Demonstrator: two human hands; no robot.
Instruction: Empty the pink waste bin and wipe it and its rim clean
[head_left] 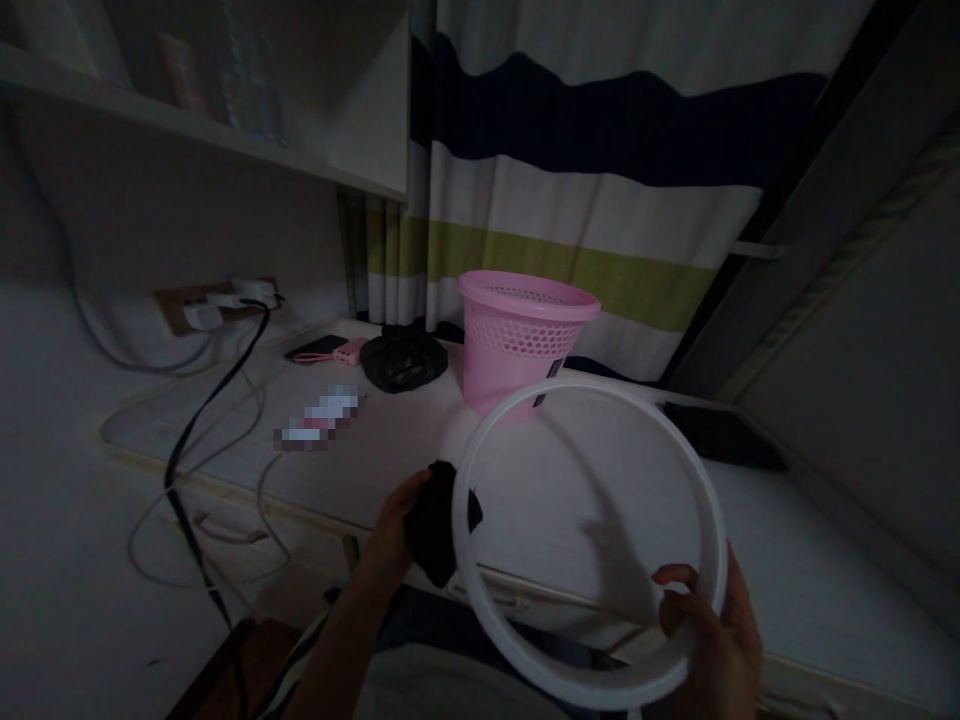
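In my left hand (391, 522) is a crumpled black bag (433, 528), pinched at its left side near the front edge of the desk. My right hand (721, 640) grips a white plastic ring (585, 388) at its lower right, thumb and fingers wrapped around the band. The ring is tilted up toward me, and its left side overlaps the black bag; whether they touch I cannot tell. Behind the ring a pink wastebasket (504, 365) stands upright on the desk, with a perforated band below its rim.
On the white desk (540, 470) lie another black plastic bag (405, 360), a pink power bank (349, 351), a blurred-out phone (319, 418) and a dark flat object (724, 436). Cables hang from a wall socket (217, 305) past the desk's left end. A striped curtain (600, 210) hangs behind.
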